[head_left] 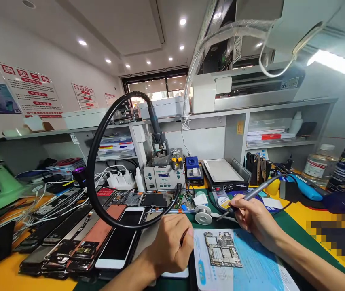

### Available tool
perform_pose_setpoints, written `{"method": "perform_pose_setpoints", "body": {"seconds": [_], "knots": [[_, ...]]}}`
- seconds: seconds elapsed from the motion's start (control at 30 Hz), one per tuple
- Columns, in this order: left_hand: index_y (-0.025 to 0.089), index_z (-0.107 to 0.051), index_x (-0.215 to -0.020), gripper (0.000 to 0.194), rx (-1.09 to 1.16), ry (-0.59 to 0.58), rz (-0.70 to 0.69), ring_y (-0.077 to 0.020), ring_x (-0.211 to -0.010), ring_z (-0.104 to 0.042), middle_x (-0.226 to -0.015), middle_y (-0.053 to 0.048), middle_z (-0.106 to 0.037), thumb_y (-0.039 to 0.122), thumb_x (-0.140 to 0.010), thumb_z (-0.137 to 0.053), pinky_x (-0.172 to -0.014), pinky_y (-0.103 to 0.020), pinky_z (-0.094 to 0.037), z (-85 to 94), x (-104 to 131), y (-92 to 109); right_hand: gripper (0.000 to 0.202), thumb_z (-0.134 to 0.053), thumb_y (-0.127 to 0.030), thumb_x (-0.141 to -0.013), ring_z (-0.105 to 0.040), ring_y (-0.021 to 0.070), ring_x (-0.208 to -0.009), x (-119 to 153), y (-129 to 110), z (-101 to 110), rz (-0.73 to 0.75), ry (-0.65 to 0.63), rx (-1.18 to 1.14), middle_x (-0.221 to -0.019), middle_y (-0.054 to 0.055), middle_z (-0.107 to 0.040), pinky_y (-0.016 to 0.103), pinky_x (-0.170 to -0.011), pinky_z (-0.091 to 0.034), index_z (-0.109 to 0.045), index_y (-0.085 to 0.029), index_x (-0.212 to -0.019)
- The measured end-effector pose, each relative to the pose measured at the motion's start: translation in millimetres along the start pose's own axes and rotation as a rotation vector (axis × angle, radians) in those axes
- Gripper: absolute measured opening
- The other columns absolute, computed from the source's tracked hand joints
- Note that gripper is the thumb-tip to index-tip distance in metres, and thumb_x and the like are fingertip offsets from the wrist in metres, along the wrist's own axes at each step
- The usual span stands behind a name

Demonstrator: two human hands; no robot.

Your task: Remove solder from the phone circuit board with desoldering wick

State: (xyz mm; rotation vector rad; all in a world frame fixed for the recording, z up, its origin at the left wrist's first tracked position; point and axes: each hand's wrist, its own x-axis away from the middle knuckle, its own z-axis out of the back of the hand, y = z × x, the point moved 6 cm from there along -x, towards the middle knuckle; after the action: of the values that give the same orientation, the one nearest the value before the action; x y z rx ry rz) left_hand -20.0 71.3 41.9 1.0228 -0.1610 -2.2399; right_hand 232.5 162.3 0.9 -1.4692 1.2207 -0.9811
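Note:
A phone circuit board lies on a blue and white pad at the lower centre right. My right hand grips a grey soldering iron like a pen, its tip pointing down to the left, above the pad's back edge and near a solder spool. My left hand is closed, just left of the pad; whatever its fingers hold, if anything, is hidden. A white phone lies to its left.
A black hose loops up from the rework station. Stacked phones and cables cover the left side. Behind my right hand are a flat heating plate and a tool holder. Bottles stand at the far right.

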Motion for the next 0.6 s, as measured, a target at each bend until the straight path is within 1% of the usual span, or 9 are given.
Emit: {"method": "perform_pose_setpoints", "body": {"seconds": [0.07,0.1,0.17,0.23,0.3,0.4,0.43,0.5,0.6], "knots": [[0.020,-0.065,-0.128,0.032,0.009,-0.018,-0.050,-0.0218,-0.106,-0.070,-0.130,-0.010,-0.068,0.039,-0.103,-0.065,-0.091,-0.043,-0.061,-1.6,2.4,6.8,0.020,-0.066,-0.034,-0.105,-0.052,0.0057,-0.047,1.1,0.4,1.5,-0.003,-0.001,-0.011,-0.076,-0.005,-0.063,0.017,-0.041,-0.044,-0.068,-0.015,-0.101],[0.020,-0.066,-0.128,0.032,0.017,-0.007,-0.060,-0.0218,-0.106,-0.070,-0.129,-0.009,-0.068,0.039,-0.103,-0.065,-0.091,-0.043,-0.062,-0.3,3.2,8.7,0.020,-0.066,-0.034,-0.105,-0.052,0.0059,-0.048,1.9,0.6,1.8,-0.009,0.003,-0.014,-0.076,-0.005,-0.064,0.017,-0.042,-0.045,-0.068,-0.014,-0.102],[0.020,-0.066,-0.128,0.031,0.030,0.066,-0.029,-0.0215,-0.106,-0.070,-0.129,-0.009,-0.068,0.039,-0.103,-0.065,-0.091,-0.042,-0.062,8.3,3.7,7.2,0.019,-0.067,-0.034,-0.105,-0.058,0.0077,-0.053,3.9,0.1,1.7,-0.022,0.022,-0.014,-0.082,-0.003,-0.067,0.019,-0.046,-0.049,-0.068,-0.015,-0.105],[0.019,-0.066,-0.127,0.031,0.035,0.182,0.049,-0.0211,-0.104,-0.070,-0.127,-0.009,-0.069,0.039,-0.103,-0.065,-0.089,-0.042,-0.062,22.4,3.1,-1.4,0.020,-0.067,-0.034,-0.104,-0.064,0.0103,-0.061,5.7,-1.3,0.1,-0.034,0.041,-0.015,-0.089,0.000,-0.070,0.023,-0.052,-0.055,-0.069,-0.015,-0.110],[0.019,-0.066,-0.127,0.030,0.030,0.272,0.142,-0.0208,-0.103,-0.070,-0.126,-0.009,-0.069,0.039,-0.103,-0.065,-0.088,-0.041,-0.062,36.3,1.5,-14.2,0.021,-0.068,-0.034,-0.104,-0.069,0.0133,-0.070,6.9,-3.4,-2.0,-0.044,0.057,-0.022,-0.098,0.003,-0.072,0.027,-0.059,-0.060,-0.069,-0.015,-0.114],[0.018,-0.064,-0.128,0.033,0.002,0.334,0.238,-0.0215,-0.103,-0.071,-0.126,-0.009,-0.069,0.039,-0.103,-0.066,-0.087,-0.042,-0.062,50.1,-3.4,-30.3,0.025,-0.068,-0.034,-0.103,-0.073,0.0179,-0.083,7.2,-6.1,-5.2,-0.057,0.077,-0.055,-0.110,0.006,-0.073,0.034,-0.070,-0.063,-0.068,-0.016,-0.121],[0.018,-0.064,-0.128,0.033,-0.012,0.328,0.252,-0.0215,-0.103,-0.070,-0.125,-0.009,-0.069,0.039,-0.103,-0.066,-0.087,-0.042,-0.062,51.3,-5.6,-33.5,0.027,-0.068,-0.034,-0.103,-0.073,0.0194,-0.088,7.0,-6.5,-5.9,-0.061,0.083,-0.071,-0.114,0.007,-0.073,0.036,-0.074,-0.064,-0.068,-0.016,-0.123],[0.018,-0.065,-0.127,0.032,-0.043,0.277,0.258,-0.0212,-0.102,-0.070,-0.125,-0.008,-0.069,0.039,-0.103,-0.066,-0.087,-0.041,-0.062,47.3,-9.7,-36.1,0.029,-0.069,-0.034,-0.103,-0.073,0.0218,-0.095,6.4,-6.8,-6.3,-0.066,0.105,-0.109,-0.120,0.008,-0.072,0.040,-0.079,-0.064,-0.067,-0.016,-0.126],[0.018,-0.066,-0.125,0.030,-0.086,0.137,0.240,-0.0201,-0.100,-0.071,-0.123,-0.008,-0.069,0.039,-0.103,-0.066,-0.085,-0.040,-0.062,30.3,-11.2,-35.2,0.032,-0.069,-0.034,-0.102,-0.073,0.0243,-0.102,4.8,-6.6,-4.8,-0.068,0.155,-0.172,-0.127,0.010,-0.070,0.043,-0.085,-0.064,-0.066,-0.017,-0.130]]}}
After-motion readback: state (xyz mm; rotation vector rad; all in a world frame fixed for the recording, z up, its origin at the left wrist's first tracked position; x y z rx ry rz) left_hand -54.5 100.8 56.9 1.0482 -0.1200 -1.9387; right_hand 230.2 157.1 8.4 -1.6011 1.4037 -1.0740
